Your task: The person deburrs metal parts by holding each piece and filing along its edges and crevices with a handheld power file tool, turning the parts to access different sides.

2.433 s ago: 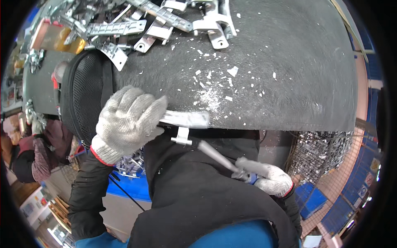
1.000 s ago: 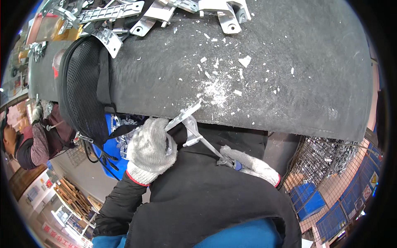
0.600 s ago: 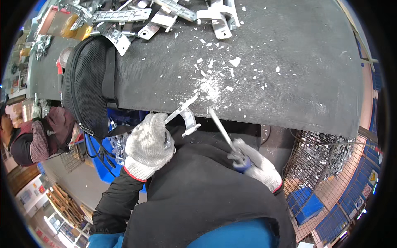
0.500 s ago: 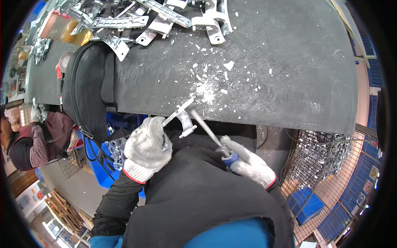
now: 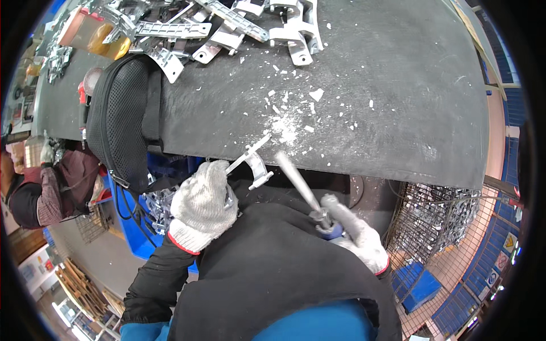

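Nearest, the right hand [image 5: 364, 243] is wrapping its fingers closed around the blue-collared handle [image 5: 331, 231] of a grey rod-like tool [image 5: 298, 183], with 1 blurred digit reaching along it. Left of those fingers, the left hand [image 5: 203, 200] is curling its fingers tightly around 1 end of a silver metal bracket [image 5: 259, 169]; the rest is jutting beyond the fingers, near the edge of a dark table [image 5: 409, 102]. The tool's blurred tip is pointing toward the bracket, apart from it. Beyond the fingers of the 2 hands, pale scraps [image 5: 315, 95] are lying on the table, suggesting some work is done; whether this bracket is finished, I cannot tell. Farther past the left fingers, more brackets [image 5: 173, 30] are lying heaped, perhaps remaining to be worked.
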`<control>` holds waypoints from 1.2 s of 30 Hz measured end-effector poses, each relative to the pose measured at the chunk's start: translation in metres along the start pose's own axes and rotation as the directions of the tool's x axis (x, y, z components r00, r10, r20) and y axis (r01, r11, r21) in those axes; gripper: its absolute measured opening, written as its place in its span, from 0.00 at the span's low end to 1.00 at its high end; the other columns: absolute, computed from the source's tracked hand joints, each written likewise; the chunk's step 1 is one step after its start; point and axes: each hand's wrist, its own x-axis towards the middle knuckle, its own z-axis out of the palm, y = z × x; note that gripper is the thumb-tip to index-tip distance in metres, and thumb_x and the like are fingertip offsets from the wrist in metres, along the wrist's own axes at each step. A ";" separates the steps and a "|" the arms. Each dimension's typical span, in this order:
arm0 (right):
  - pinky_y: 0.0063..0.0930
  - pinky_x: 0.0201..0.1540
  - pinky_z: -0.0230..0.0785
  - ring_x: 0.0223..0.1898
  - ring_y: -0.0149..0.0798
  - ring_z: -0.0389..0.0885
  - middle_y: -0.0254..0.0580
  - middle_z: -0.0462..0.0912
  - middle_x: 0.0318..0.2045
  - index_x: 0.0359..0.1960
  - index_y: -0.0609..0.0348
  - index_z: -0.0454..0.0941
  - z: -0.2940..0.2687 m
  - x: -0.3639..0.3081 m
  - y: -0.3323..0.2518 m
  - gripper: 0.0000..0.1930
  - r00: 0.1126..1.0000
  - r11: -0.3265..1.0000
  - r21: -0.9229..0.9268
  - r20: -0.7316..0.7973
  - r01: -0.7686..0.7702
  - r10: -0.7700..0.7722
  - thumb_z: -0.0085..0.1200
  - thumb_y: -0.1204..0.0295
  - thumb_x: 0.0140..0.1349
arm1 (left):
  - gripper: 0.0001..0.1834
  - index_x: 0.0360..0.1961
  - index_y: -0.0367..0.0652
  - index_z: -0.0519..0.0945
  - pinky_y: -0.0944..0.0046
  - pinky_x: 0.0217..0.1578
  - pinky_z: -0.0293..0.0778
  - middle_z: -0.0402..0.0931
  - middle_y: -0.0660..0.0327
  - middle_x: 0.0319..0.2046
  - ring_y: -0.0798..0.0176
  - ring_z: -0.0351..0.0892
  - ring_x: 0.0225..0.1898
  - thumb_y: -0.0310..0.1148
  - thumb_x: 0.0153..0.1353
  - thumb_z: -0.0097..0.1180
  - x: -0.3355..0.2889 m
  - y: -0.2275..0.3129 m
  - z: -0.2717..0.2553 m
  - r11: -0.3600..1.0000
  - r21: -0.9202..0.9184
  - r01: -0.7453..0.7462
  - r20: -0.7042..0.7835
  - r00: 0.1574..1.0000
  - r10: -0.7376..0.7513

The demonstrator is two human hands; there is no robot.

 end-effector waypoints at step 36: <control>0.30 0.77 0.51 0.76 0.39 0.60 0.43 0.60 0.77 0.78 0.61 0.55 0.016 0.021 0.030 0.43 0.801 0.708 0.489 0.571 -0.510 0.182 0.60 0.51 0.70 | 0.31 0.56 0.39 0.74 0.58 0.39 0.77 0.79 0.54 0.43 0.51 0.84 0.38 0.28 0.47 0.62 -0.012 0.004 0.014 0.977 -0.167 0.131 0.075 0.990 -0.120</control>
